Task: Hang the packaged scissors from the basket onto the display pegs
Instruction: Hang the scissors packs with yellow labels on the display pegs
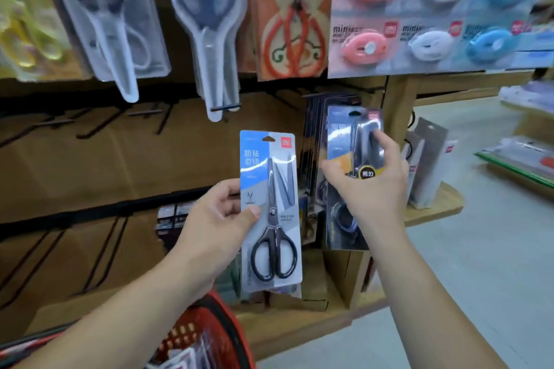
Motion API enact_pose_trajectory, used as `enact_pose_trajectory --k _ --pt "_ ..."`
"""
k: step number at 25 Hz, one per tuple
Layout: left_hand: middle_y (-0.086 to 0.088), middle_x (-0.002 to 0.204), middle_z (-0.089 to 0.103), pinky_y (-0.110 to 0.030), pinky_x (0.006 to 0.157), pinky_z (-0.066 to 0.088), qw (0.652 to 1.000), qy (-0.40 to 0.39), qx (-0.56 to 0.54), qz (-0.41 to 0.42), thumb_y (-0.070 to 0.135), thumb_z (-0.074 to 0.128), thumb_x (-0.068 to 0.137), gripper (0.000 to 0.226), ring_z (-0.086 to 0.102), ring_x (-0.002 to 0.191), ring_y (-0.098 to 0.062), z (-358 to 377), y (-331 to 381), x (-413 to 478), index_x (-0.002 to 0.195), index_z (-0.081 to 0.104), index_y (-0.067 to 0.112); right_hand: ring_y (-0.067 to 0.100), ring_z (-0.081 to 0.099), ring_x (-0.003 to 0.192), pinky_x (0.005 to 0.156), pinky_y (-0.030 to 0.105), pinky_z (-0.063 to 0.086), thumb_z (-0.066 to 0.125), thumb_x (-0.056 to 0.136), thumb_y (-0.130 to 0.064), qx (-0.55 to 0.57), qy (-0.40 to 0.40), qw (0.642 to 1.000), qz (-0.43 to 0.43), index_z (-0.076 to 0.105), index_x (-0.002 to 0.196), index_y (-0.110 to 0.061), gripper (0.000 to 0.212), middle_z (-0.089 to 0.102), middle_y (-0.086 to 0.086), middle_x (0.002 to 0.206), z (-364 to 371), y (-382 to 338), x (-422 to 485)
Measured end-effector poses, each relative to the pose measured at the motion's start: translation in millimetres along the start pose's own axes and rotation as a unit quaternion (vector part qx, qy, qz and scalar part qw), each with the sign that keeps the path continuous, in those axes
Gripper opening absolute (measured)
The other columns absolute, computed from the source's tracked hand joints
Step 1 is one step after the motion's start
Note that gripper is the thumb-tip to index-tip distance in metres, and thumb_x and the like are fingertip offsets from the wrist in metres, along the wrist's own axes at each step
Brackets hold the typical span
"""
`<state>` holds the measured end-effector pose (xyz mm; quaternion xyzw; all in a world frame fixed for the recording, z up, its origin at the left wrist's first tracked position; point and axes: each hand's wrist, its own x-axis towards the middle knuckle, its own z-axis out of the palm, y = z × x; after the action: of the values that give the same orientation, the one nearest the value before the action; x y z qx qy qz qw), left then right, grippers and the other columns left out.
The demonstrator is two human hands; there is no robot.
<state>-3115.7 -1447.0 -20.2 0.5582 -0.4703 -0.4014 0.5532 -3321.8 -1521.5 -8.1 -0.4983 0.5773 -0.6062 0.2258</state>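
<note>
My left hand (218, 213) pinches a blue-and-grey carded pack of black-handled scissors (271, 213) by its left edge, thumb on the front, fingers behind, upright in the middle of the scene. My right hand (370, 186) is closed around a dark carded pack of black scissors (353, 159), lifted towards the row of matching dark packs (314, 135) hanging just behind it. The red plastic mesh basket (207, 335) sits near me, low and left.

I judge both packs light and stiff, the clear blister slippery, so the card edge is the safer hold, leaving the hang hole at the top free. Bare black metal pegs (120, 120) jut out on the far left with open room around them; clear-packed scissors (209, 39) hang close overhead.
</note>
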Motion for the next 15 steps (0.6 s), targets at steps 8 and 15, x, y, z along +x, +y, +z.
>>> enact_pose_trajectory --k 8,15 --pt "-0.003 0.102 0.081 -0.040 0.080 0.063 0.999 -0.016 0.028 0.008 0.006 0.065 0.103 0.028 0.080 0.090 -0.021 28.0 12.9 28.3 0.119 0.070 0.028 0.001 0.048 0.091 0.077 0.028 0.037 0.080 0.078 -0.056 -0.080 -0.008 0.997 -0.007 0.041 0.155 -0.044 0.087 0.039 -0.013 0.118 14.9 15.8 41.5" --pt "-0.001 0.104 0.081 -0.042 0.089 0.064 0.998 -0.027 0.051 0.030 0.006 0.064 0.103 0.030 0.079 0.096 -0.021 30.4 17.5 34.0 0.119 0.071 0.030 0.028 0.060 0.100 0.080 0.041 0.052 0.071 0.084 -0.057 -0.197 -0.013 0.979 -0.044 0.028 0.159 -0.047 0.087 0.047 0.000 0.113 29.0 20.9 51.7"
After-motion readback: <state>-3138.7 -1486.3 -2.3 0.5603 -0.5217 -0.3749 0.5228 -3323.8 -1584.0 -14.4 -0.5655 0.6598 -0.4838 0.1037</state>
